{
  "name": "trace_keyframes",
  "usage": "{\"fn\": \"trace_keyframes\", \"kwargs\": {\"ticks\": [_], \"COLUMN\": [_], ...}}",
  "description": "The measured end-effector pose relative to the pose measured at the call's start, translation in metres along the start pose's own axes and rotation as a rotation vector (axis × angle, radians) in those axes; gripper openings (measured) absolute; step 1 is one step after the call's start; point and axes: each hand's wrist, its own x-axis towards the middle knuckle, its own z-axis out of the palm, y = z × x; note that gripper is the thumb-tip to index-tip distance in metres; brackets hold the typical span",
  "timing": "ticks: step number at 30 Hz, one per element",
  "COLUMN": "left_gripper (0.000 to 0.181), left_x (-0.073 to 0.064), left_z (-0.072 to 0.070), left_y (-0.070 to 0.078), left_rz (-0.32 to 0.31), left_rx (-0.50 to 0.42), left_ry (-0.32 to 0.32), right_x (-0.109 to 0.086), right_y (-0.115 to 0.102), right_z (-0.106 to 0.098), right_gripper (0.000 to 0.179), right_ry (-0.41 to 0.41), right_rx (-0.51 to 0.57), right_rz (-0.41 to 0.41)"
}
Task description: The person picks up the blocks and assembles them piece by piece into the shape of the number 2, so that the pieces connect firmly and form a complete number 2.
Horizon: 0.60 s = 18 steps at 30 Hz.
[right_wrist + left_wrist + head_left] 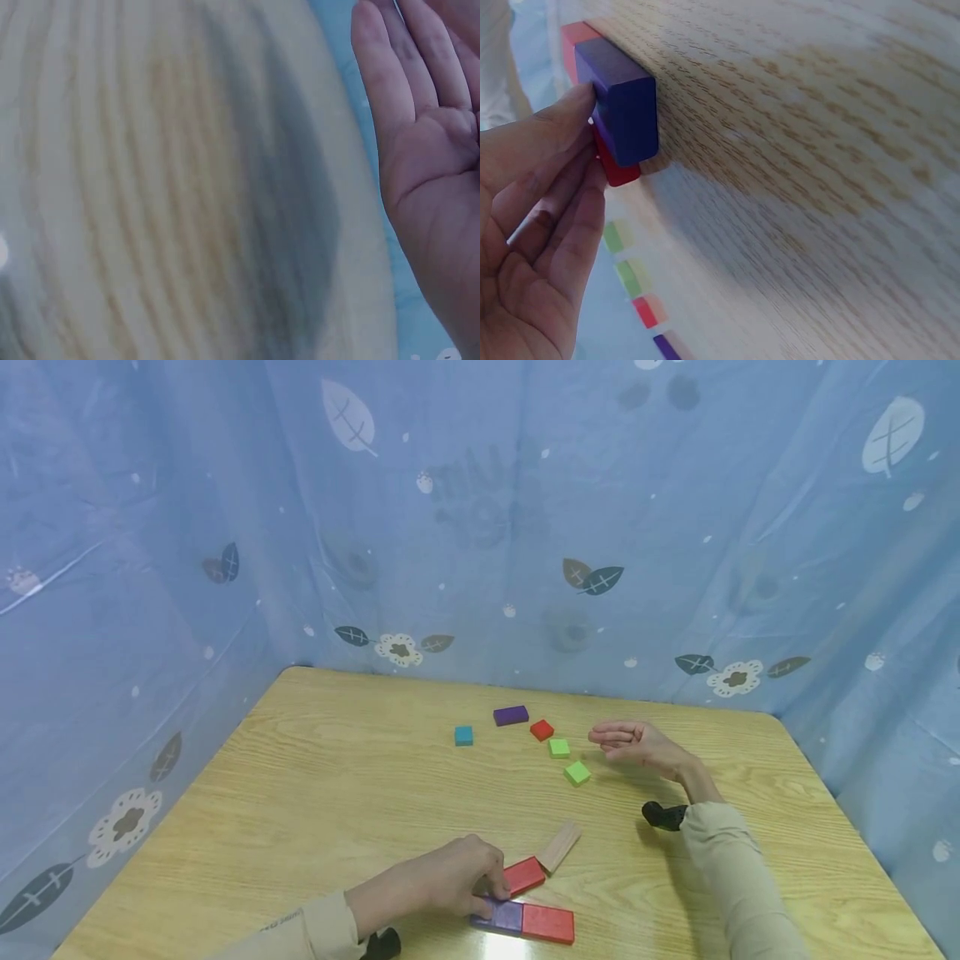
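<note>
At the near side of the table my left hand (453,877) pinches a purple block (506,918), its thumb on the block and its fingers curled in toward it. A red block (548,924) lies end to end with the purple one. Just behind, another red block (525,876) sits at an angle beside the fingertips, meeting a plain wooden block (559,847). In the left wrist view the thumb rests on the purple block (622,105). Over the table's right side my right hand (637,747) holds nothing, its fingers extended, right of two green blocks (558,748).
Farther back lie a blue block (463,736), a purple block (511,716) and a small red block (542,730). A blue patterned curtain (480,527) surrounds the back and sides of the wooden table (337,760).
</note>
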Motion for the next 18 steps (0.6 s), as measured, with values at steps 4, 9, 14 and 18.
{"fn": "trace_keyframes", "kwargs": {"ticks": [4,9,14,18], "left_gripper": [0.023,0.022,0.022,0.023], "left_x": [0.0,0.0,0.001,0.001], "left_z": [0.001,-0.001,-0.002,-0.001], "left_y": [0.0,0.001,0.002,0.001], "left_rz": [-0.002,-0.009,-0.013,-0.004], "left_rx": [-0.011,-0.016,-0.022,-0.018], "left_ry": [-0.003,-0.005,-0.006,-0.004], "right_x": [0.002,0.007,0.01,0.009], "right_y": [0.008,0.012,0.011,0.009], "right_z": [0.0,0.002,0.005,0.012], "right_gripper": [0.051,0.054,0.055,0.06], "right_ry": [-0.003,-0.061,-0.087,-0.11], "right_rx": [-0.068,-0.092,-0.137,-0.189], "right_rz": [0.062,0.095,0.095,0.092]}}
